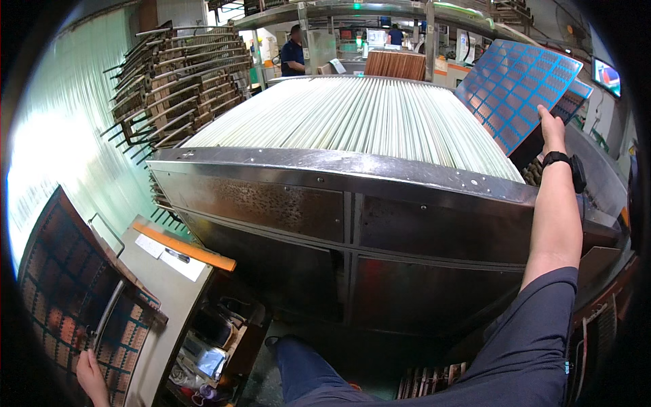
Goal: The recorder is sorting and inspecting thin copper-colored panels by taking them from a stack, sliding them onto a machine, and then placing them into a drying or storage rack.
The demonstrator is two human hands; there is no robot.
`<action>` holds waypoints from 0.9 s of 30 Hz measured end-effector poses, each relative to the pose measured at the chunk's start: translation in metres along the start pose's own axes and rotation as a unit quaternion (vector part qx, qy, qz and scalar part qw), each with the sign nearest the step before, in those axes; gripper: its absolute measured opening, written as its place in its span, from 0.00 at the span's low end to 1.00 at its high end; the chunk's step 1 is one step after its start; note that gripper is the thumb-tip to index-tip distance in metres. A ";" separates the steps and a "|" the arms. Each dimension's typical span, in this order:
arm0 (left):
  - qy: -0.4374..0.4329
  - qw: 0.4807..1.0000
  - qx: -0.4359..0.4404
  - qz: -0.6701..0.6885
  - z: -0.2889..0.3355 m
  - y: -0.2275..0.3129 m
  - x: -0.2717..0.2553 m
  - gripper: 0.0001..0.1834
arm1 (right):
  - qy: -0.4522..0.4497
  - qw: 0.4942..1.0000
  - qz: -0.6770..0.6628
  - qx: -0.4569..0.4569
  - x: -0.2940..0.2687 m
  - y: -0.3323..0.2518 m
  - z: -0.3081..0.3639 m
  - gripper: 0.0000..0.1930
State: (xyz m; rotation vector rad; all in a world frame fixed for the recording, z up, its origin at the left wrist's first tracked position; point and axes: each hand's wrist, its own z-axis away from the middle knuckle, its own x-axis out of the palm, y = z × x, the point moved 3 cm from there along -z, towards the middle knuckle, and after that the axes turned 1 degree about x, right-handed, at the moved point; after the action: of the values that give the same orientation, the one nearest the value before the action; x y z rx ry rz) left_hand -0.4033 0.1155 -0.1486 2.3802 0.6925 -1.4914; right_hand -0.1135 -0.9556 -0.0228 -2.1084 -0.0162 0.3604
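Our right hand (550, 130) pinches the thin blue panel (519, 81) by its edge — light, probably flexes; left hand (90, 376) grips stacked panels (74, 298).

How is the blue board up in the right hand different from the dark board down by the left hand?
The blue panel is bright blue and lifted in the air by the right hand. The dark panel looks brown-orange with teal lines and leans low beside the cart, the left hand at its bottom edge. Both are flat sheets covered in a grid of small squares.
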 end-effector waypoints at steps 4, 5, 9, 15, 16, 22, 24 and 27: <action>0.045 0.998 0.007 0.033 -0.003 -0.040 0.035 0.23 | 0.008 1.000 -0.010 0.010 0.005 -0.007 0.010 0.48; 0.070 0.996 0.005 0.054 -0.006 -0.053 0.046 0.22 | 0.010 1.000 -0.010 0.011 0.007 -0.008 0.012 0.48; 0.063 0.996 0.005 0.060 -0.006 -0.058 0.051 0.22 | -0.003 1.000 -0.025 -0.003 0.000 -0.004 0.000 0.48; 0.006 1.000 0.003 -0.022 -0.001 -0.006 0.006 0.28 | 0.000 1.000 -0.025 0.008 -0.002 -0.006 0.007 0.49; 0.005 1.000 0.002 -0.023 -0.001 -0.007 0.006 0.28 | 0.001 1.000 -0.024 0.007 -0.002 -0.005 0.005 0.49; -0.007 1.000 -0.003 -0.012 0.001 -0.007 0.003 0.29 | -0.011 0.998 -0.055 -0.003 0.004 -0.003 0.001 0.49; -0.008 1.000 -0.008 -0.008 0.001 -0.007 0.003 0.29 | -0.004 1.000 -0.017 -0.003 0.002 -0.002 -0.002 0.49; -0.012 1.000 -0.005 0.001 -0.002 -0.008 0.008 0.29 | -0.002 0.999 -0.043 0.003 -0.003 -0.001 -0.003 0.49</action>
State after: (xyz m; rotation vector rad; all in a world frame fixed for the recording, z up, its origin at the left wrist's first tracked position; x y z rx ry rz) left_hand -0.4032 0.1248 -0.1544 2.3513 0.6889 -1.5099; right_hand -0.1159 -0.9577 -0.0196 -2.0942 -0.1077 0.3119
